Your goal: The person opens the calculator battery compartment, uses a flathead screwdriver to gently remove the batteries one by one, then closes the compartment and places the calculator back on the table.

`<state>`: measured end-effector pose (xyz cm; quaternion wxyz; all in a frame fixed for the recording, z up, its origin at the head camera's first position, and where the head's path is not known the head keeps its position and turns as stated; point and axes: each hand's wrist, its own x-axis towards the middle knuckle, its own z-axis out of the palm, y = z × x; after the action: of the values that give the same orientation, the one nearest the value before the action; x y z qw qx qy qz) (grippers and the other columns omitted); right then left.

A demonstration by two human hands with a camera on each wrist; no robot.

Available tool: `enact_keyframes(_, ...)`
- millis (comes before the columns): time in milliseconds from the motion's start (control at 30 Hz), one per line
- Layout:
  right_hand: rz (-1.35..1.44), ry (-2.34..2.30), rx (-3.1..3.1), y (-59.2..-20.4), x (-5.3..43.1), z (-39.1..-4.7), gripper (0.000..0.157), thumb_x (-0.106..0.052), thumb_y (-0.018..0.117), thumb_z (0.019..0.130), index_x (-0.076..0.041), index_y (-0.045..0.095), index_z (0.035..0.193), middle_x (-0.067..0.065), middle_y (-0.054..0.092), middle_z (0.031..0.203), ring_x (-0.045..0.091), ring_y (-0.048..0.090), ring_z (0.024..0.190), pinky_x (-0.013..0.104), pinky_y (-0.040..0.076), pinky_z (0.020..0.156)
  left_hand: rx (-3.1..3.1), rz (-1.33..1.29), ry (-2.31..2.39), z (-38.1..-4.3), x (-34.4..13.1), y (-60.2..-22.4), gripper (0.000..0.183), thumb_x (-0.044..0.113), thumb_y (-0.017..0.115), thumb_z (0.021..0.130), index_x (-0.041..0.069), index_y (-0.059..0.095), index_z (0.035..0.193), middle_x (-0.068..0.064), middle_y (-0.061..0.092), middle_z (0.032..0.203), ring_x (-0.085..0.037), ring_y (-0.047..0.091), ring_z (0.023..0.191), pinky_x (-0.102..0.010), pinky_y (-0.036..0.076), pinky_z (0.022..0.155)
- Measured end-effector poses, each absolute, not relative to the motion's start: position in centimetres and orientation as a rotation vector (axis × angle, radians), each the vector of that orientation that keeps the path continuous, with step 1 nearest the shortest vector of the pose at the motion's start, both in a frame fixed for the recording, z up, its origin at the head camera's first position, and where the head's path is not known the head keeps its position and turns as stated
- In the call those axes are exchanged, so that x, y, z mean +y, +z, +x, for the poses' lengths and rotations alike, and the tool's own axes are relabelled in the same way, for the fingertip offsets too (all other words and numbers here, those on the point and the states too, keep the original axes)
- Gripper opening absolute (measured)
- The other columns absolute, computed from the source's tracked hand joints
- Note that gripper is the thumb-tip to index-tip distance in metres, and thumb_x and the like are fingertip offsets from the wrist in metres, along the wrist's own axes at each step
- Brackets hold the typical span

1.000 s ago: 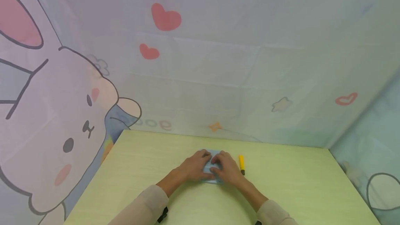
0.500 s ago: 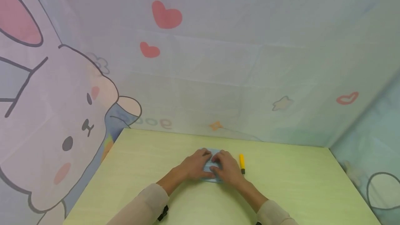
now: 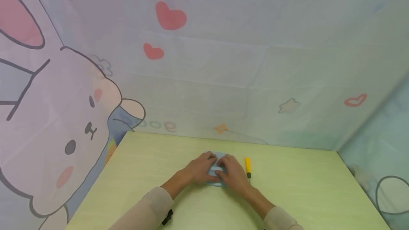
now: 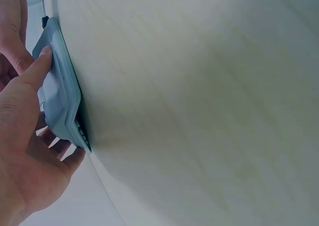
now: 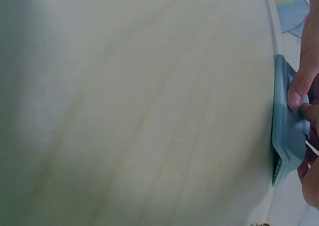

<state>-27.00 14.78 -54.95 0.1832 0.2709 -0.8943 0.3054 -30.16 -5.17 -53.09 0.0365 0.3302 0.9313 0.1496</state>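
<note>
A flat blue-grey plastic case (image 3: 216,184) with bevelled edges and slots along one side lies on the table; its exact kind cannot be told. My left hand (image 3: 200,169) grips its left part. In the left wrist view the thumb lies across the top of the case (image 4: 62,99) and the other fingers curl round its side. My right hand (image 3: 234,174) holds the opposite part, thumb and index finger bent over the top near the left thumb. Both hands cover much of the case's upper face. Just right of the right hand lies a screwdriver (image 3: 247,166) with a yellow and black handle.
The pale green table (image 3: 306,184) ends at a cloth backdrop (image 3: 204,81) printed with a rabbit and hearts. A small black object (image 3: 167,218) shows beside the left sleeve.
Both hands keep their hold on the case and hardly move. A little more of the screwdriver's shaft shows beside the right hand.
</note>
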Motion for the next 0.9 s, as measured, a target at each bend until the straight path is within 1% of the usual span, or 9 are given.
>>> enact_keyframes(200,0.772,0.87,-2.542,-54.91,14.79,-26.96,0.025,-0.01,0.085,0.091,-0.004,0.068,0.107,0.004,0.065,0.106,0.022,0.058,0.104,0.042,0.052,0.094,2.859,1.019,0.465,-30.09,-5.19,-53.1,0.081,0.061,0.075,0.093,0.008,0.056,0.152,-0.004,0.049,0.151,-0.02,0.052,0.131,-0.038,0.057,0.087)
enact_keyframes(433,0.769,0.845,-2.553,-54.73,14.73,-26.89,0.03,-0.01,0.085,0.091,-0.004,0.068,0.114,0.005,0.066,0.11,0.022,0.06,0.106,0.042,0.053,0.095,2.858,1.002,0.472,-30.1,-5.23,-53.15,0.077,0.062,0.074,0.094,0.013,0.057,0.151,-0.003,0.048,0.151,-0.02,0.051,0.132,-0.04,0.057,0.088)
enact_keyframes(600,0.773,0.833,-2.564,-54.82,14.8,-26.82,0.026,-0.011,0.084,0.092,-0.005,0.073,0.115,0.004,0.064,0.109,0.021,0.058,0.104,0.041,0.053,0.091,2.853,0.988,0.468,-30.04,-5.21,-53.24,0.078,0.062,0.073,0.094,0.014,0.056,0.153,-0.002,0.048,0.153,-0.021,0.05,0.136,-0.041,0.057,0.092)
enact_keyframes(733,0.784,0.842,-2.567,-54.87,14.86,-26.81,0.022,-0.011,0.082,0.094,-0.008,0.078,0.115,0.002,0.062,0.105,0.019,0.055,0.101,0.04,0.051,0.087,2.846,0.973,0.475,-30.06,-5.19,-53.29,0.082,0.064,0.072,0.095,0.011,0.054,0.155,-0.003,0.046,0.156,-0.022,0.049,0.139,-0.043,0.056,0.097)
enact_keyframes(900,0.791,0.817,-2.57,-54.96,14.87,-27.04,0.019,-0.012,0.082,0.095,-0.009,0.08,0.113,-0.002,0.06,0.103,0.017,0.055,0.101,0.038,0.051,0.088,2.848,0.977,0.49,-30.0,-5.24,-53.19,0.085,0.064,0.072,0.095,0.008,0.053,0.156,-0.005,0.045,0.157,-0.023,0.049,0.141,-0.043,0.055,0.099)
